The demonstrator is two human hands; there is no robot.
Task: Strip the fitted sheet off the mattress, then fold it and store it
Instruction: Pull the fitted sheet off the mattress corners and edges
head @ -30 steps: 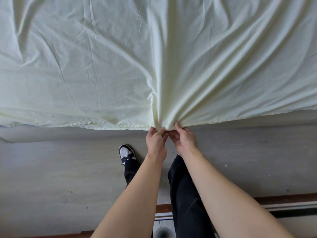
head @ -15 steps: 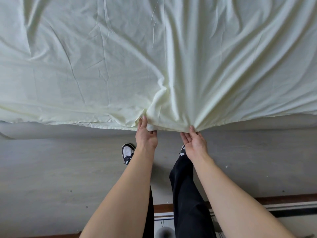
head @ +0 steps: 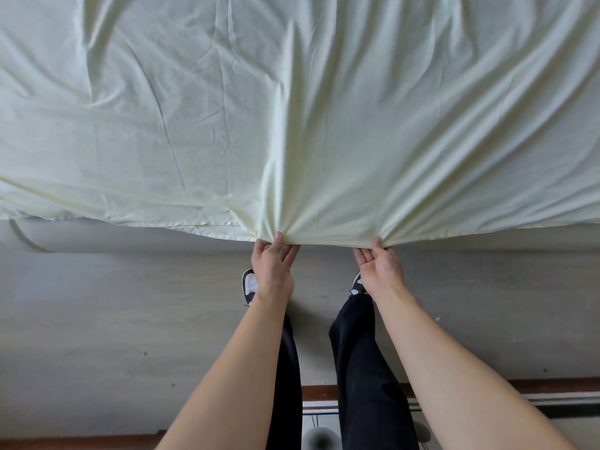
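Two hands: both pinched onto the near hem of the sheet, a short gap between them.
Left hand (head: 273, 266): thumb on top of the hem, fingers curled beneath, closed on the cloth.
Right hand (head: 380, 267): palm turned up, fingers under the hem, thumb pressed down on it, gripping.
Fitted sheet (head: 292, 108): pale yellow-green, spread flat across the whole far part of the view; pulled taut between the two grips, with folds fanning away toward the far side from each pinch.
Near edge: lay loose and wavy to the left, straighter to the right.
Floor (head: 113, 319): grey, bare, below the hem.
Legs: black trousers (head: 367, 368), black-and-white shoes (head: 249, 285) just behind the hands.
Baseboard (head: 552, 386): dark wood strip, nearest and right.
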